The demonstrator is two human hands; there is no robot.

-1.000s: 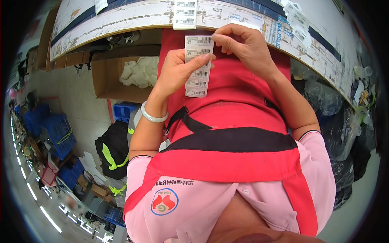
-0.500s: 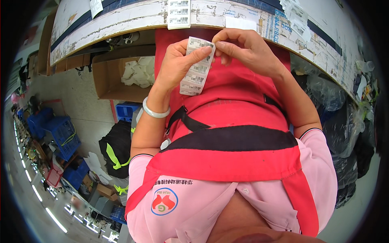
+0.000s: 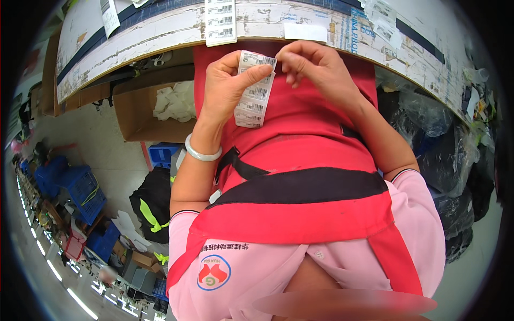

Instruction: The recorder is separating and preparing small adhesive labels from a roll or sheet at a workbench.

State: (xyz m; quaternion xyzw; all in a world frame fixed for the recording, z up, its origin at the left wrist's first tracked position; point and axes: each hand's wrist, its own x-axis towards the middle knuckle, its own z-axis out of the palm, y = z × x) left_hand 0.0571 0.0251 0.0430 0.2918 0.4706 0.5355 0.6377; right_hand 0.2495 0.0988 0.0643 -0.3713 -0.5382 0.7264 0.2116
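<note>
My left hand (image 3: 230, 80) grips a white strip of barcode labels (image 3: 251, 104), thumb across its front near the top and fingers behind it. The strip hangs down in front of my red apron (image 3: 300, 123), several labels long. Right by its upper right corner is my right hand (image 3: 310, 64), thumb and index finger pinched together, the other fingers curled. Whether those fingertips hold the corner or a label edge is too small to tell. Another sheet of barcode labels (image 3: 220, 24) hangs over the near edge of the table just beyond my hands.
The worn white table (image 3: 267, 27) bears a blank white paper (image 3: 305, 32) and more label sheets (image 3: 388, 32). Below it at left stands a cardboard box (image 3: 131, 115) with crumpled white paper (image 3: 174, 101). Blue crates (image 3: 85, 190) lie farther left, plastic-wrapped bundles (image 3: 444, 160) at right.
The label strip hangs a little more upright in my left hand. My right hand stays pinched near the same corner. The whole view has shifted slightly.
</note>
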